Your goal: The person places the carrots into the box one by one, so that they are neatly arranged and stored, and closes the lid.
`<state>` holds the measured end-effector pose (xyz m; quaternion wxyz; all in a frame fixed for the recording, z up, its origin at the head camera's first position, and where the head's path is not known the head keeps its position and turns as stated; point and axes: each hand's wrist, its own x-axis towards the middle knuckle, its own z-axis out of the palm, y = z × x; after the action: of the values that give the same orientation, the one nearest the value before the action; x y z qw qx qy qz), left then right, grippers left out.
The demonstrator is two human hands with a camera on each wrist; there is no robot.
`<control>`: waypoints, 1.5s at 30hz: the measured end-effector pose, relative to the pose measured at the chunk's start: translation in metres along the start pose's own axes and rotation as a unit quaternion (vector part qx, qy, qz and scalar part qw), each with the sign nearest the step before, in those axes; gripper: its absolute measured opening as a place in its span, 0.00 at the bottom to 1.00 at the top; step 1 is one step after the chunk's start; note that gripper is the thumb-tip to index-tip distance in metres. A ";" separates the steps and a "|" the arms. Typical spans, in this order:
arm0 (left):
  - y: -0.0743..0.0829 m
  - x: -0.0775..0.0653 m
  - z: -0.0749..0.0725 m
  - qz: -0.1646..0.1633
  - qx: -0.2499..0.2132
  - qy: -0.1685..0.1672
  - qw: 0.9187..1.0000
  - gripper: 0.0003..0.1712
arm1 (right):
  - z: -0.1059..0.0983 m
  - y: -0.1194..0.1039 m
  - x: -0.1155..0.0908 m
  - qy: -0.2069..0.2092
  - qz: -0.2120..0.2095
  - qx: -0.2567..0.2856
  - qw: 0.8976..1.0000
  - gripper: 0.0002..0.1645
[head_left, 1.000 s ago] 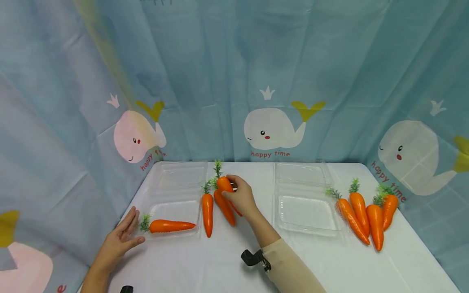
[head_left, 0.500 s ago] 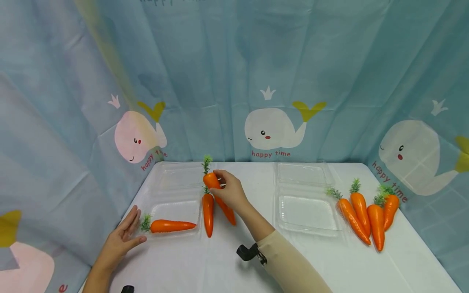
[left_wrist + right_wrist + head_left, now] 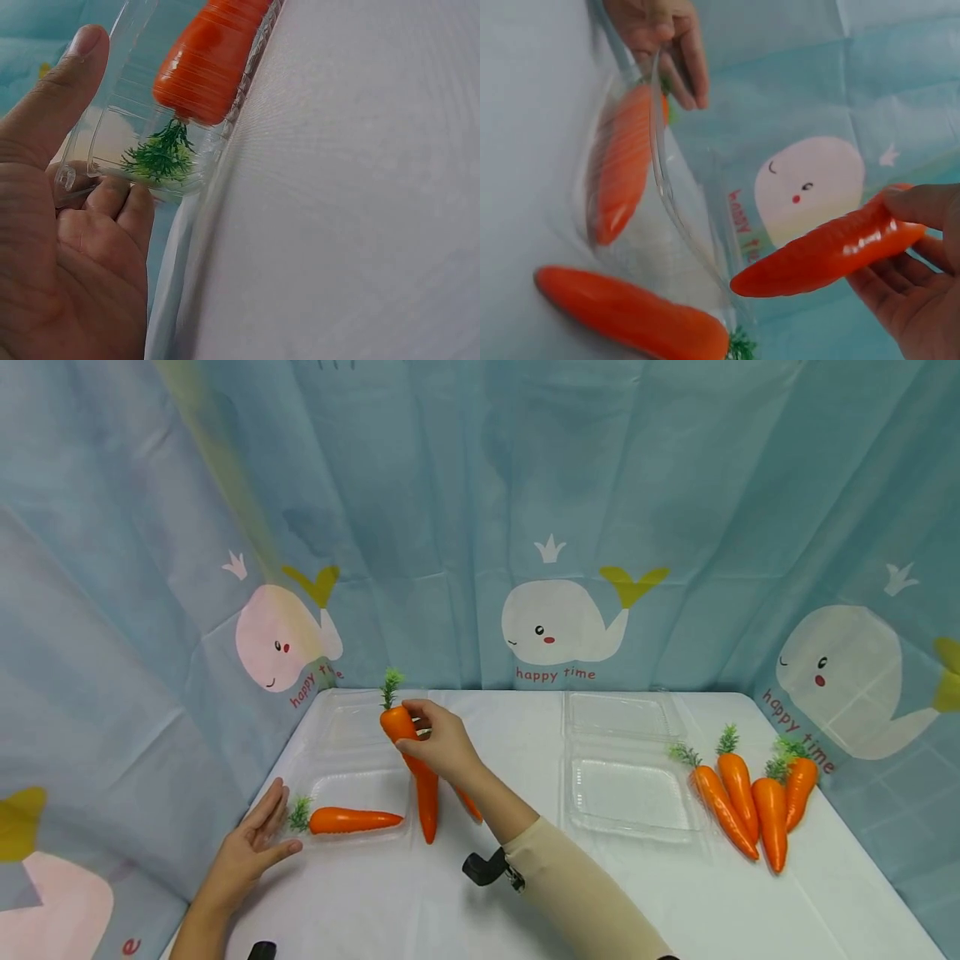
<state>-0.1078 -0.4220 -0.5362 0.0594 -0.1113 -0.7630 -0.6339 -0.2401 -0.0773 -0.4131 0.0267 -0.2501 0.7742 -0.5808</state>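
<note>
Carrot (image 3: 397, 724) raised near right edge of left clear tray (image 3: 352, 789), thick end pinched by fingers of right hand (image 3: 442, 743); left hand (image 3: 243, 852) fingers spread at tray's left end. Advice: hold level, tip clear of tray carrot (image 3: 352, 820); keep tray steady.

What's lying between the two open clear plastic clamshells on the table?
In the head view, one artificial carrot lies beside the left clamshell, and another carrot is mostly hidden behind the right hand, which grips a third carrot.
</note>
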 end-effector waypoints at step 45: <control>0.005 0.003 0.002 -0.015 0.012 0.011 1.000 0.58 | 0.080 0.030 0.008 -0.080 -0.031 -0.095 0.992 0.34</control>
<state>-0.1088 -0.4185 -0.5308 0.0594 -0.0926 -0.7717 -0.6264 -0.2310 -0.1452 -0.4640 0.0466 -0.3215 0.8130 -0.4832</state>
